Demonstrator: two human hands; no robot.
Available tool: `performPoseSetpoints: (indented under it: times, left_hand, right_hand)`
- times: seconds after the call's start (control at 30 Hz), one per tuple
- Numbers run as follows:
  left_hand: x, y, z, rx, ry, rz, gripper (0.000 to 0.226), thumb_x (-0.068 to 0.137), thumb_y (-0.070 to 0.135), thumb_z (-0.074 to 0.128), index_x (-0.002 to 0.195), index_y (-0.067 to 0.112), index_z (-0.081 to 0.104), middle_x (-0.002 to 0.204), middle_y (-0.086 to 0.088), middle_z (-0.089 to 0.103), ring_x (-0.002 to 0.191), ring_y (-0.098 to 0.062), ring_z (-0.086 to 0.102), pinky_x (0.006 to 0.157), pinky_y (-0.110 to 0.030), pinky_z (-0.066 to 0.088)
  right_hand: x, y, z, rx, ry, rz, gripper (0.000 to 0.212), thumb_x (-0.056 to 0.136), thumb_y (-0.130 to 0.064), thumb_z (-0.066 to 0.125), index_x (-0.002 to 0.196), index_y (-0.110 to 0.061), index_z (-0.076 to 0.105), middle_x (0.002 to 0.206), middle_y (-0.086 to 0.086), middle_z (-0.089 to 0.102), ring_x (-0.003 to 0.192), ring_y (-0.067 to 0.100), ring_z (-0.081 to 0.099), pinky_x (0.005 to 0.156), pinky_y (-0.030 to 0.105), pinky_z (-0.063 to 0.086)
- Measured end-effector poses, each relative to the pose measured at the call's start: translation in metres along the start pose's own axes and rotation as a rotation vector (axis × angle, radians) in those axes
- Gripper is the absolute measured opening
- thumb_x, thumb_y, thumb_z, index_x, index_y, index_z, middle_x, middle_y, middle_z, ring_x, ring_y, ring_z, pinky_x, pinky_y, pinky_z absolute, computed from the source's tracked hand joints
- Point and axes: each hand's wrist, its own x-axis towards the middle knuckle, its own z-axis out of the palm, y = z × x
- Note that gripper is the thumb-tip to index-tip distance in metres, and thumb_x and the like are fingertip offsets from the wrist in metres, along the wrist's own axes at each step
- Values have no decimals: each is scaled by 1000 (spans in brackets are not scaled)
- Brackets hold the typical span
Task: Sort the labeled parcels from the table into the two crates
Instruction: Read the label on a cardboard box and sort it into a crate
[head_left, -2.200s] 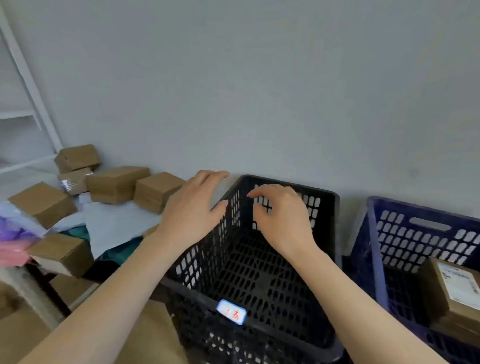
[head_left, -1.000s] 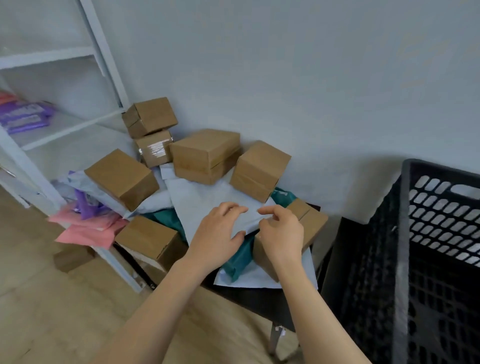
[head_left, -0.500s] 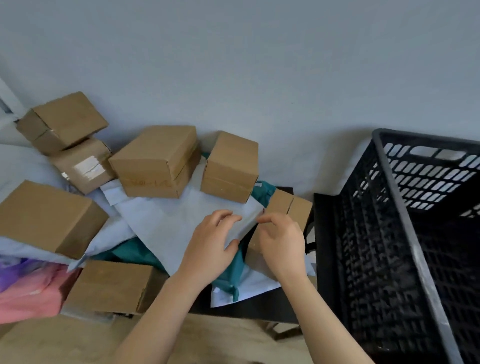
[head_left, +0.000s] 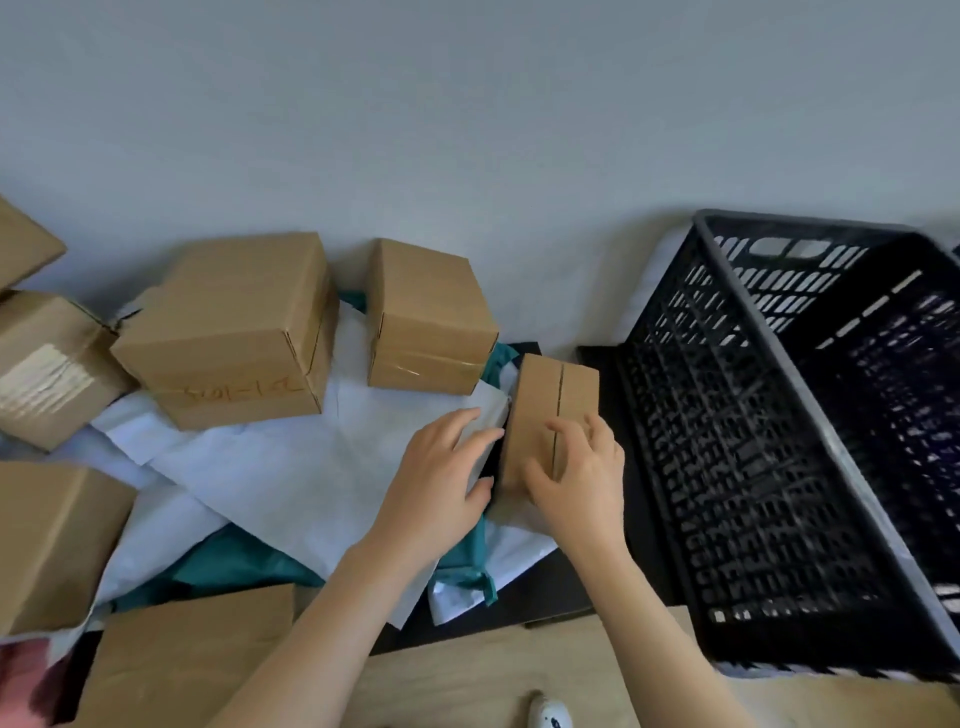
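I see the small cardboard box (head_left: 553, 410) at the table's (head_left: 566, 587) right edge, just beside the black crate (head_left: 769, 467). My right hand (head_left: 576, 473) grasps its top; my left hand (head_left: 441, 478) presses its left side, over a white mailer (head_left: 291, 467).

Since half a second ago: right hand (head_left: 574, 480) now laid flat over top of small brown cardboard box with dark centre seam (head_left: 551, 415), no longer at its near end; left hand (head_left: 441, 480) shifted closer, fingers against its left side.
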Motion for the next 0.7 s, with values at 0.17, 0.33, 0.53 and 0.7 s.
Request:
performPoseSetpoints:
  times: [0.17,0.33,0.53,0.7]
  left_hand:
    - [8,0,5,-56,4,-28,49,93,18,55,141,26,44,153,3,29,140,-17,24,113,-26,17]
    - [16,8,6,-120,32,-75,50,92,2,47,138,24,47,151,3,31,139,-16,26,113,-28,22]
    - [17,13,6,-119,36,-108,50,92,-2,43,137,22,48,150,3,32,138,-14,27,111,-26,23]
    - [20,26,11,-133,44,-134,46,95,2,43,137,21,48,149,3,33,137,-14,28,109,-23,24]
  right_hand:
    - [-5,-2,7,-59,-73,50,86,80,-57,64,148,-25,22,158,7,5,145,26,5,114,45,24]
    - [6,-1,1,-96,-146,58,103,78,-57,65,153,-26,2,159,8,-8,146,30,0,114,46,25]
    - [12,5,-10,-160,-295,107,99,81,-49,62,152,-28,-4,158,10,-17,146,32,-6,113,50,22]
    - [14,14,-16,-214,-328,137,100,81,-54,60,152,-27,-4,158,14,-19,146,36,-4,113,53,18]
